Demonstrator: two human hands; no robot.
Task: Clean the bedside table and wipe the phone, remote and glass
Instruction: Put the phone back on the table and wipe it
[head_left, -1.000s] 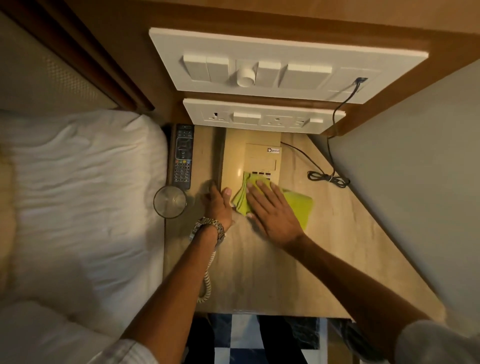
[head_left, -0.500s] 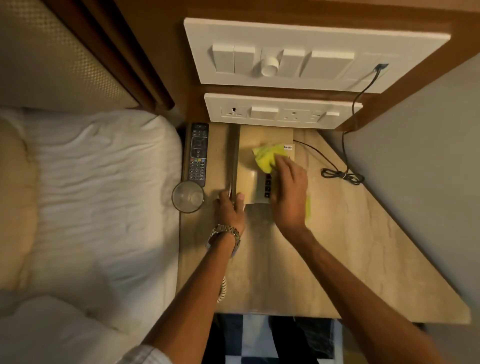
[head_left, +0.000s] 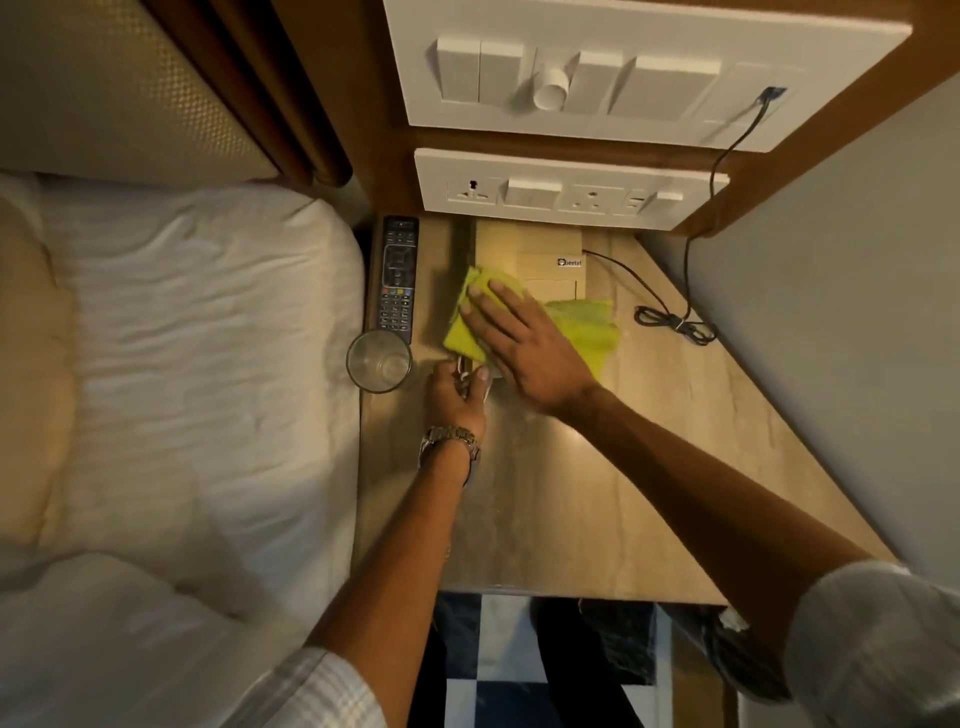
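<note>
Your right hand (head_left: 524, 348) pressed the yellow cloth (head_left: 587, 327) flat on the beige phone (head_left: 540, 254) at the back of the table (head_left: 597, 493), fingers (head_left: 488, 306) spread, while your left hand (head_left: 454, 395) curled its fingers round the phone's near-left corner, with the remote (head_left: 397, 280) and glass (head_left: 379, 361) lying just left of it.

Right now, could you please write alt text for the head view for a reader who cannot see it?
A person's right hand presses a yellow-green cloth onto a beige phone on a bedside table; the left hand grips the phone's near corner. A remote and a glass sit to its left, by a bed.
</note>
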